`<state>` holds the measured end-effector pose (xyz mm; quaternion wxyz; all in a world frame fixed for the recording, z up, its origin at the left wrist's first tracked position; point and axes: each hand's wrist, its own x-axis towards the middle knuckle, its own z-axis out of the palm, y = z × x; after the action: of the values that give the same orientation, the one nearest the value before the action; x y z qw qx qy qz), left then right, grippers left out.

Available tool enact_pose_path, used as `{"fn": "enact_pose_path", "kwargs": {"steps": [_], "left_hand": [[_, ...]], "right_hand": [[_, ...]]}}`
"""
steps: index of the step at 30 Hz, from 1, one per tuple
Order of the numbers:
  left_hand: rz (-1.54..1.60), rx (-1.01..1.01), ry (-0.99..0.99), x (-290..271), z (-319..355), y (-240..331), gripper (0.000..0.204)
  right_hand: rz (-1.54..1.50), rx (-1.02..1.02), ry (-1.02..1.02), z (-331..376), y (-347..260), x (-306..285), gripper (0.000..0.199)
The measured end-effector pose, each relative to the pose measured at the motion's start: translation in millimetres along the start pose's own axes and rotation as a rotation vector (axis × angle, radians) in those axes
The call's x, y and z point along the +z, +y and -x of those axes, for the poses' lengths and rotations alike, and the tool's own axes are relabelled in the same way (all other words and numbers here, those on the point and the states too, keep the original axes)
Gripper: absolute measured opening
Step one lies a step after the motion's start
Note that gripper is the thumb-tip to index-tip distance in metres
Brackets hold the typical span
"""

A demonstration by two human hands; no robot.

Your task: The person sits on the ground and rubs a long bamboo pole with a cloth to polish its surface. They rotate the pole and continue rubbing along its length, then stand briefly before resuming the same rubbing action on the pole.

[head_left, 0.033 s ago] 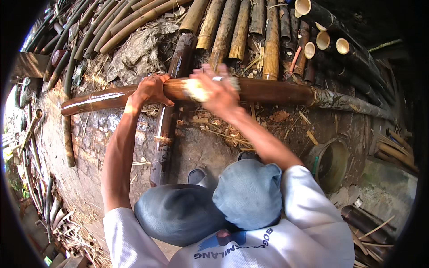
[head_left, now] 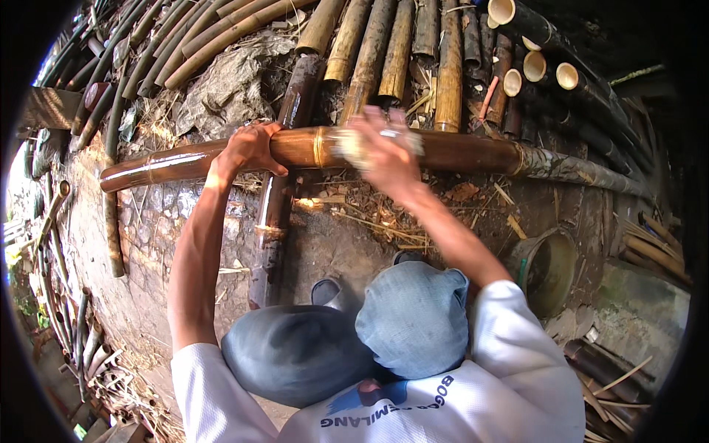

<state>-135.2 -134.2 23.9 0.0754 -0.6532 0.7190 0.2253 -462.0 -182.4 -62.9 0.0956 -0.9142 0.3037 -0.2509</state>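
Observation:
A long, wet brown bamboo pole (head_left: 465,152) lies across in front of me, glossy on the left and greyish toward its right end. My left hand (head_left: 249,148) is closed over it left of a pale joint, the thumb on the near side. My right hand (head_left: 385,156), blurred by motion, presses a pale, shaggy wad (head_left: 350,146) against the pole right of that joint. Exactly what the wad is made of cannot be told. Beneath the pole, near my left hand, a darker wet bamboo piece (head_left: 273,210) runs crosswise.
Several yellowish bamboo poles (head_left: 447,81) lie side by side beyond the pole. Dark cut poles (head_left: 567,77) are stacked at the far right, and more bamboo lies at the far left. A crumpled sack (head_left: 229,85) sits beyond my left hand. A round bucket (head_left: 550,269) stands near my right elbow.
My right hand and the pale wad have slid right along the pole, uncovering the pale joint. My left hand stays in place.

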Motion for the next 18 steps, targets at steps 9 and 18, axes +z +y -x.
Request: {"fn": "enact_pose_path", "kwargs": {"steps": [9,18], "left_hand": [[0.374,-0.053,-0.112,-23.6,-22.4,3.9,0.103],[-0.134,-0.049,-0.231,-24.9,-9.4,41.2,0.137]], "right_hand": [[0.331,0.51,-0.049,12.1,72.2,-101.5,0.05],[0.034,0.129,0.022,4.9,39.3,-39.3,0.057]]}}
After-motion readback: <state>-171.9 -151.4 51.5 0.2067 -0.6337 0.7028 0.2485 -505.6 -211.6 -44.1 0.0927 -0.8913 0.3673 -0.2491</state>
